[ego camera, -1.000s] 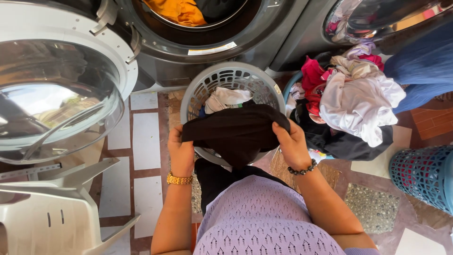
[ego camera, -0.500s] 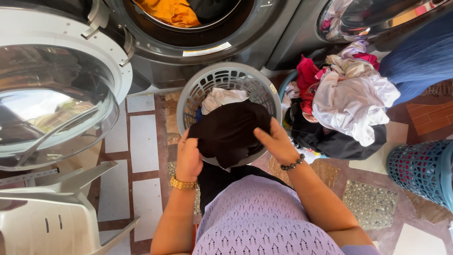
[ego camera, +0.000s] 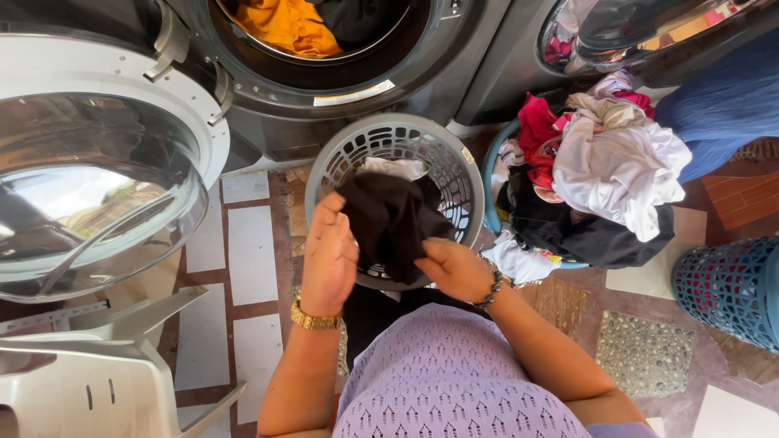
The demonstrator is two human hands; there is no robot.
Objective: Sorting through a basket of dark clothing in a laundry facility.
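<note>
Both hands hold a black garment (ego camera: 389, 223) bunched over a grey basket (ego camera: 454, 166).

The left hand (ego camera: 329, 255) has its fingers (ego camera: 333, 212) closed on the cloth's left edge; the right hand (ego camera: 454, 268) pinches its lower right part. The cloth lies between the fingers. Beyond them is an open washer (ego camera: 324, 81) with an orange cloth (ego camera: 284, 24); right of them, a clothes pile (ego camera: 600, 178).

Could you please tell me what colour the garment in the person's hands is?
Black; the black cloth garment shows in the head view, the only one.
</note>
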